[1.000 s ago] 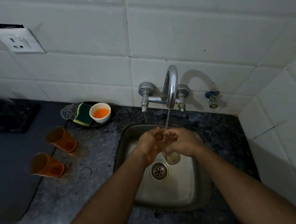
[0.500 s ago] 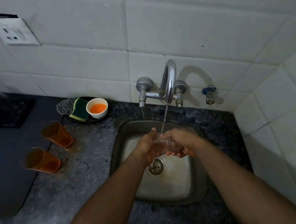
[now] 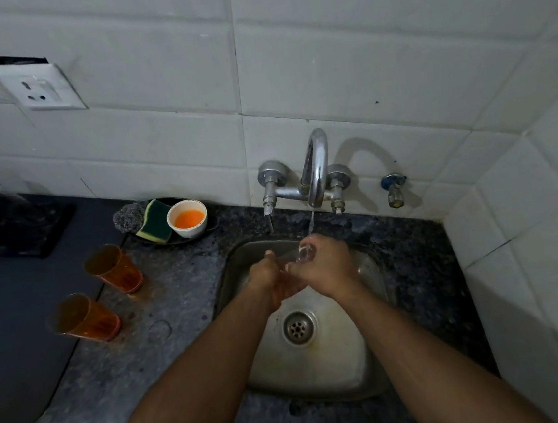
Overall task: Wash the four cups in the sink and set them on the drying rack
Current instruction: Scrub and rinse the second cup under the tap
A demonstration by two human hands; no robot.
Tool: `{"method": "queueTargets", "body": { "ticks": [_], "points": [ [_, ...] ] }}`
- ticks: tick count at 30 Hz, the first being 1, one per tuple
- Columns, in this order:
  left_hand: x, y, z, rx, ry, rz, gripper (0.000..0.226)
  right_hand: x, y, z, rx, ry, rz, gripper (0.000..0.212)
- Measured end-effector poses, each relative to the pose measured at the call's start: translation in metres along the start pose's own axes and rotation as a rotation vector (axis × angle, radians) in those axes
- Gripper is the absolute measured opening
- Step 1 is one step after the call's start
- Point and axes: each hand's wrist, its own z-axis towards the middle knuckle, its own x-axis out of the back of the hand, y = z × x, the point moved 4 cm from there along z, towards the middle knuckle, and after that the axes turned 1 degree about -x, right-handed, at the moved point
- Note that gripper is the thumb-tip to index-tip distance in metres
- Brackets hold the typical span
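Note:
Over the steel sink [image 3: 325,371], both hands hold a clear cup [image 3: 301,254] lying roughly on its side under the thin stream from the tap [image 3: 316,169]. My right hand [image 3: 325,268] grips the cup's far end, where the water lands. My left hand [image 3: 269,277] holds its near end, fingers curled beneath. The hands hide most of the cup. Two orange cups [image 3: 115,268] [image 3: 82,318] stand upright on the dark counter left of the sink.
A black dish at the back holds a green-and-yellow sponge [image 3: 155,221], a scrubber and a white bowl [image 3: 187,218] of orange liquid. A dark mat [image 3: 9,308] covers the left counter. A small valve [image 3: 394,189] sticks out right of the tap. Tiled walls close the back and right.
The cup has tipped from upright to nearly sideways and risen closer to the spout. Both hands moved up and back with it. The camera view has shifted slightly.

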Motion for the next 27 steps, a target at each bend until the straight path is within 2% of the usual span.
{"method": "queueTargets", "body": {
  "ticks": [2, 5, 8, 11, 14, 18, 23, 27],
  "points": [
    [0.004, 0.003, 0.002, -0.015, 0.027, 0.082, 0.058, -0.002, -0.003, -0.001, 0.049, 0.015, -0.038, 0.034],
    [0.011, 0.015, 0.005, -0.114, 0.095, 0.409, 0.04, -0.003, -0.002, -0.003, 0.081, 0.035, -0.083, 0.035],
    [0.009, 0.044, 0.01, -0.394, 0.189, 0.742, 0.026, -0.002, 0.006, -0.003, 0.088, 0.046, -0.115, 0.033],
    [-0.012, 0.079, -0.006, -0.704, 0.283, 1.186, 0.032, 0.002, 0.011, -0.005, 0.091, 0.064, -0.154, 0.04],
    [-0.033, 0.103, -0.016, -0.918, 0.335, 1.455, 0.034, 0.003, 0.011, -0.009, 0.118, 0.07, -0.134, 0.04],
    [-0.044, 0.108, -0.015, -1.021, 0.382, 1.713, 0.02, 0.004, 0.008, -0.014, 0.136, 0.073, -0.158, 0.038],
    [-0.047, 0.106, -0.014, -1.079, 0.389, 1.908, 0.023, 0.005, 0.004, -0.018, 0.115, 0.067, -0.178, 0.037],
    [-0.047, 0.107, -0.015, -1.073, 0.396, 1.95, 0.026, 0.006, -0.001, -0.02, 0.111, 0.084, -0.184, 0.038]
  ]
}}
